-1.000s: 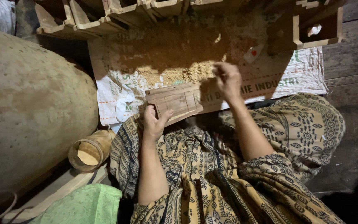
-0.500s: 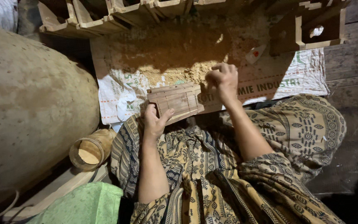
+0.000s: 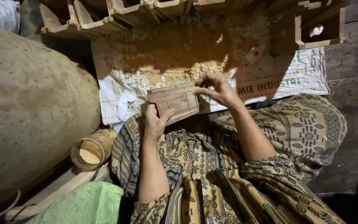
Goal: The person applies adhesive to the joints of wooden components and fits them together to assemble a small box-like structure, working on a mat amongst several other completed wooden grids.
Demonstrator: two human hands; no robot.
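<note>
Left hand (image 3: 156, 120) gripping wooden block (image 3: 173, 101) from below, over lap. Right hand (image 3: 216, 88), back from sawdust (image 3: 179, 72) beyond block, now pinching shut at block's right edge; fitting under way, probably.

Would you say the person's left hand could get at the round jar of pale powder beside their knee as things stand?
Probably not at once: the left hand is holding the wooden block. The jar lies uncovered just below it, with nothing between them.
</note>
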